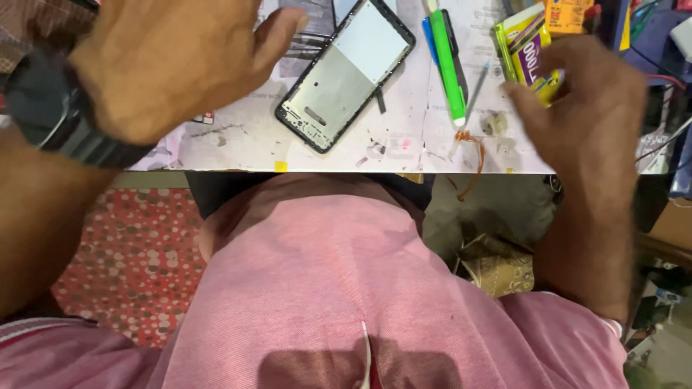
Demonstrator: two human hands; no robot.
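Both hands, left [169, 61] and right [587, 108], hover spread and empty; the phone frame [344, 74] looks light, thin, fragile, best gripped by its long edges.

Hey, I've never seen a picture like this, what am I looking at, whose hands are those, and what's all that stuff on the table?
This is one picture from a camera worn on a person's head, looking straight down. The pink area is that person's own shirt.

Both hands are bare and open, holding nothing. The left hand, with a dark wristwatch, hovers over the white worktable. The right hand hovers close to a yellow and purple packet.

Between the hands lies an opened phone frame, black-edged with bare metal inside. Beside it lies a green and white pen-like tool. A red dotted mat lies on the floor below.
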